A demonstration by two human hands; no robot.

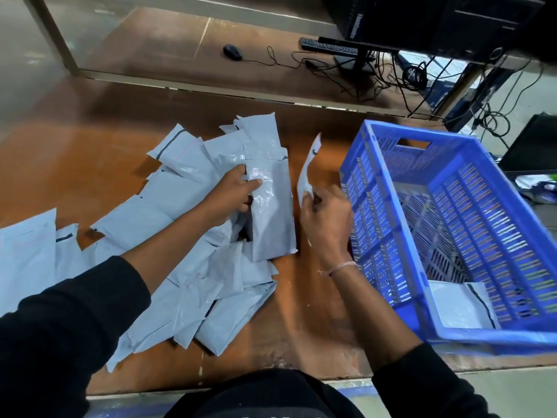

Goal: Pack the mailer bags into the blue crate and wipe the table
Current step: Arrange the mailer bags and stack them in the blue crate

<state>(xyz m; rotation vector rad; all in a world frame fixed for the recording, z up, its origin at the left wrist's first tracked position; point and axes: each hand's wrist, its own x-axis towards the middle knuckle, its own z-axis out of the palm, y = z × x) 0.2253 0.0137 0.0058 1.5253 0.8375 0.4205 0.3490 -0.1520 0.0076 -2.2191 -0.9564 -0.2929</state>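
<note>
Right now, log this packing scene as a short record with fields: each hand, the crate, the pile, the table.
left hand: grips a grey mailer bag lifted off the pile
right hand: pinches a thin white bag held upright, edge-on
crate: blue crate on the table's right side, one mailer inside at the near end
pile: loose mailer bags spread left of centre
table: brown top, not wiped yet as far as it shows
behind: mouse and keyboard on a second desk
</note>
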